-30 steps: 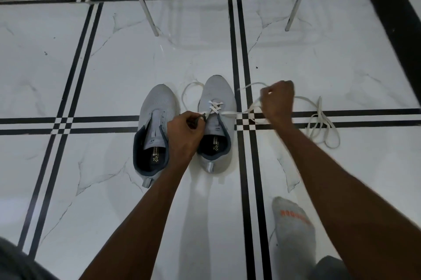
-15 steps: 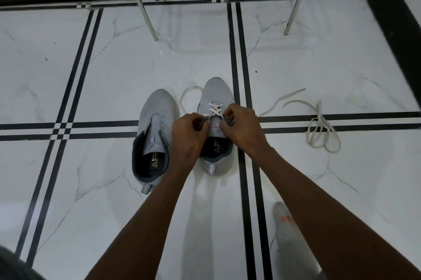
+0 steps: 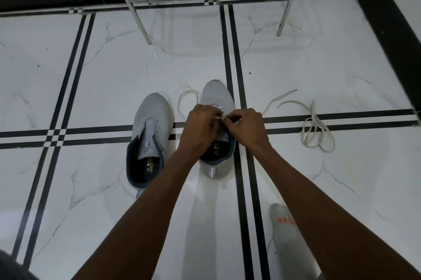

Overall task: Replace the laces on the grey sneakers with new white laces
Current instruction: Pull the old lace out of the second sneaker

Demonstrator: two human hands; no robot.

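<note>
A: What's different from a second ago?
B: The right hand has let the long lace end go and joined the left hand over the right sneaker; both pinch the white lace there.
A: Meaning?
B: Probably threading the next eyelet. The left sneaker is unlaced.
A: Any writing?
B: Insole print, unreadable; orange letters on the sock, unclear.

Two grey sneakers stand side by side; white lace threads the right.
</note>
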